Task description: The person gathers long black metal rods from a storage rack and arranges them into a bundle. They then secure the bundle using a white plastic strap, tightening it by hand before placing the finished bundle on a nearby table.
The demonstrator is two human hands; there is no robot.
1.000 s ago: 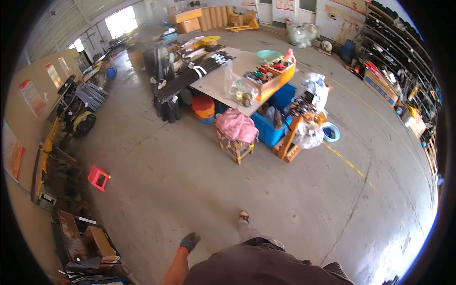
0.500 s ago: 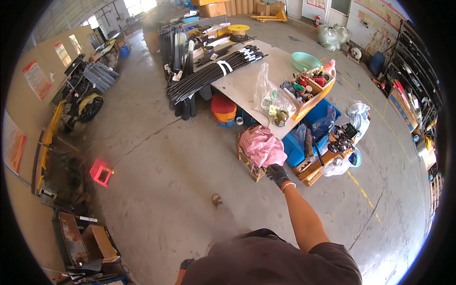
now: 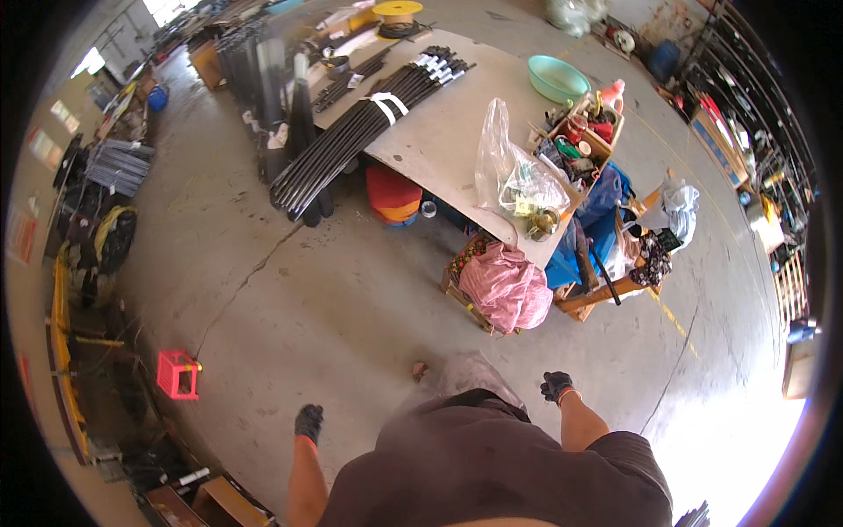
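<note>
My left hand (image 3: 309, 422), in a dark glove, hangs low on my left side over the concrete floor, fingers curled in and nothing seen in them. My right hand (image 3: 557, 386), gloved the same way with a light band at the wrist, is also loosely closed with nothing visible in it. It is apart from everything, nearest to a crumpled pink cloth (image 3: 505, 285). The cloth covers a low wooden stool (image 3: 451, 286) at the table's near corner. Further off, a bundle of black rods (image 3: 373, 132) with white ties lies across the table (image 3: 443, 140).
A clear plastic bag (image 3: 505, 167), a parts box (image 3: 580, 145) and a green basin (image 3: 558, 79) sit on the table. Beside it are blue bins (image 3: 597, 233) and wooden pieces. A pink plastic stool (image 3: 179, 376) stands left on the floor; racks line the right wall.
My right hand has drawn back from the pink cloth toward my body. My left hand has come further into view. The view has shifted, with the table's rod end now nearer.
</note>
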